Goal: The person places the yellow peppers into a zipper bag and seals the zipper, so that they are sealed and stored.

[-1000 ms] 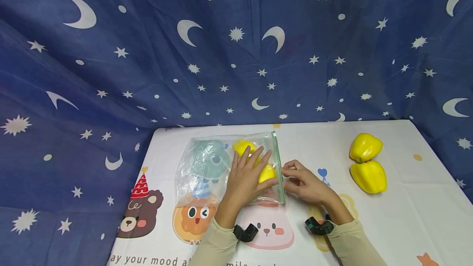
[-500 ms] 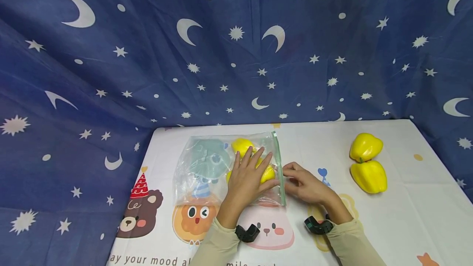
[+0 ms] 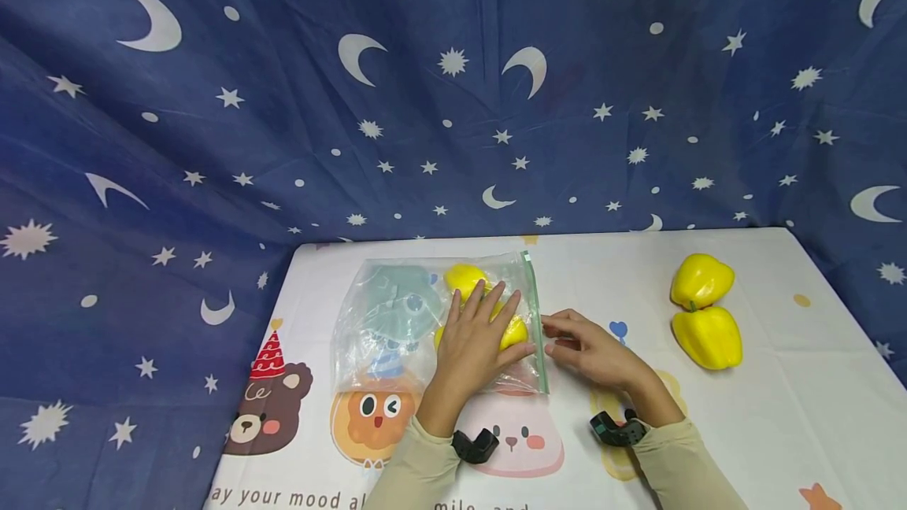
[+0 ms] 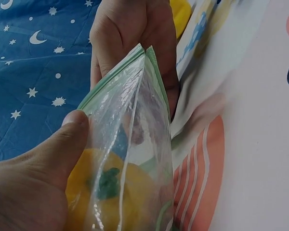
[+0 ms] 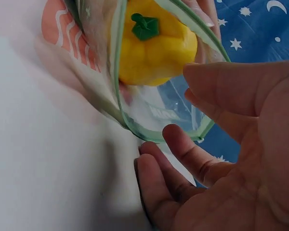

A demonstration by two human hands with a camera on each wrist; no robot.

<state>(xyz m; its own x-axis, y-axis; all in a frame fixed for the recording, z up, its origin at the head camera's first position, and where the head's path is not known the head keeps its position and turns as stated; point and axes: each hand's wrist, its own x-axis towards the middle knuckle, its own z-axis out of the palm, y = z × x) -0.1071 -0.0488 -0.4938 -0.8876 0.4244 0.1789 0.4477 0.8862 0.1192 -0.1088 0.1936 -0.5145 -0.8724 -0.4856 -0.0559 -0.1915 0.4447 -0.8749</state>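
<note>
On the table lies a clear zip bag [image 3: 352, 337] with a green zip edge [image 3: 537, 329]. Yellow bell peppers [image 3: 464, 279] show through its plastic, partly covered by my left hand [image 3: 471, 345]. That hand rests flat on the bag with its fingers spread. Beside the bag's mouth is my right hand [image 3: 595, 351], its fingers loosely bent and apart. The right wrist view shows the green rim [image 5: 123, 108] gaping in a loop, with a bell pepper [image 5: 156, 53] inside. There the right hand [image 5: 241, 149] has its fingertips close to the rim, pinching nothing; contact is hard to tell.
Two more yellow bell peppers, one farther back [image 3: 700, 282] and one nearer [image 3: 707, 338], touch each other on the table's right side. The white tablecloth [image 3: 794, 408] has cartoon prints. A blue star-and-moon curtain [image 3: 453, 101] stands behind and to the left.
The right hand has shifted slightly right, its thumb now farther from its fingers. The left hand has slid a little, and the peppers under it have moved slightly left in the bag.
</note>
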